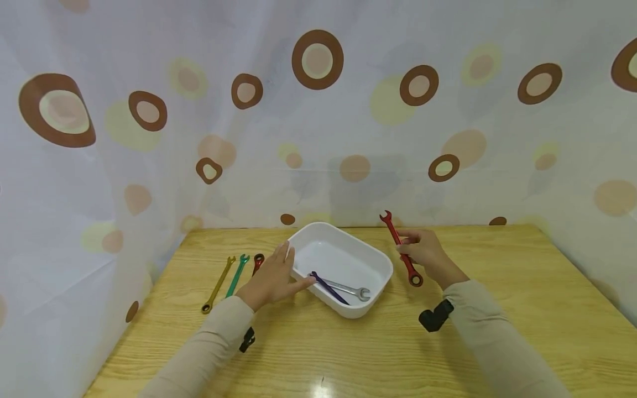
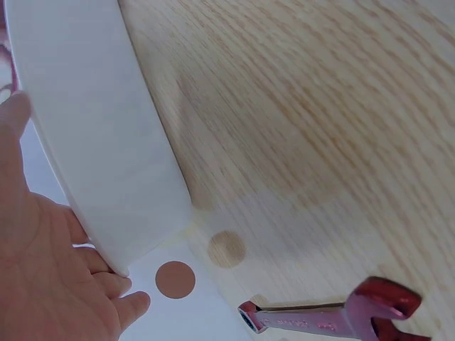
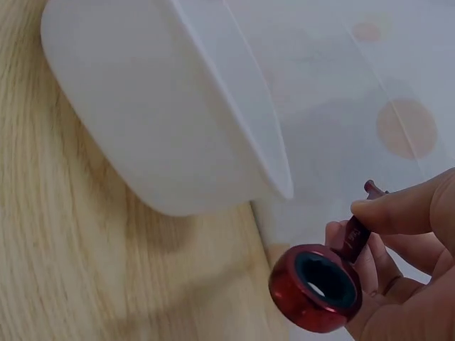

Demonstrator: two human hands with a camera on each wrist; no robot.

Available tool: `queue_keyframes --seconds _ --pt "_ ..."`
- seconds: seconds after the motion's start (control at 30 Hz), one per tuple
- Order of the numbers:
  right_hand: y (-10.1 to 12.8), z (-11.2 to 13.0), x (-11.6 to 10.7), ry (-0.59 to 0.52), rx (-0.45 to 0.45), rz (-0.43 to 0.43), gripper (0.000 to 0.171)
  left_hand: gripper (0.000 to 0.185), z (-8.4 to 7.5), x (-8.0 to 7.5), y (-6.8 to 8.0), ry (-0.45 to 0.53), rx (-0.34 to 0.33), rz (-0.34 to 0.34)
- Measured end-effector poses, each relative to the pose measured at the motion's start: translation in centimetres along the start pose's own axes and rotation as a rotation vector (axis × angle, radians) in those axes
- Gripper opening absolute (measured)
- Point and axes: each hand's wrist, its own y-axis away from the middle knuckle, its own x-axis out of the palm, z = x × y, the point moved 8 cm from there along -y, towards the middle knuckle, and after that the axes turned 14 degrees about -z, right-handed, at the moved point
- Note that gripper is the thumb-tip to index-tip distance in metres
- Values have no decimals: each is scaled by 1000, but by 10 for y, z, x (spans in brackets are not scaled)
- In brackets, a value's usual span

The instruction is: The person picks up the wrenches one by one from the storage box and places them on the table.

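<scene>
My right hand (image 1: 427, 253) pinches a red ratcheting combination wrench (image 1: 393, 231) by the shaft, raised just right of a white plastic bin (image 1: 325, 251). The right wrist view shows the wrench's ring end (image 3: 316, 288) nearest the camera, with thumb and fingers on the shaft. My left hand (image 1: 271, 281) rests on the bin's left rim, fingers extended and thumb lying over the near side; the left wrist view shows these fingertips (image 2: 131, 307) beside the bin's corner. Inside the bin a purple wrench (image 1: 330, 290) lies across a silver wrench (image 1: 348, 288).
Left of the bin, on the wooden table (image 1: 323, 359), lie a yellow wrench (image 1: 219, 284), a green wrench (image 1: 238, 275) and another red wrench (image 1: 257, 261), the last two partly hidden by my left hand. A patterned curtain (image 1: 278, 138) stands behind the table.
</scene>
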Motion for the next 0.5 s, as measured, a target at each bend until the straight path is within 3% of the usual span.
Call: queue_keyframes --seconds 0.27,0.5 --pt "-4 -42 -5 32 66 -5 48 101 0 -1 1 -2 -8 5" --pt "-8 -71 -7 136 68 -41 45 101 0 0 1 6 -6 3"
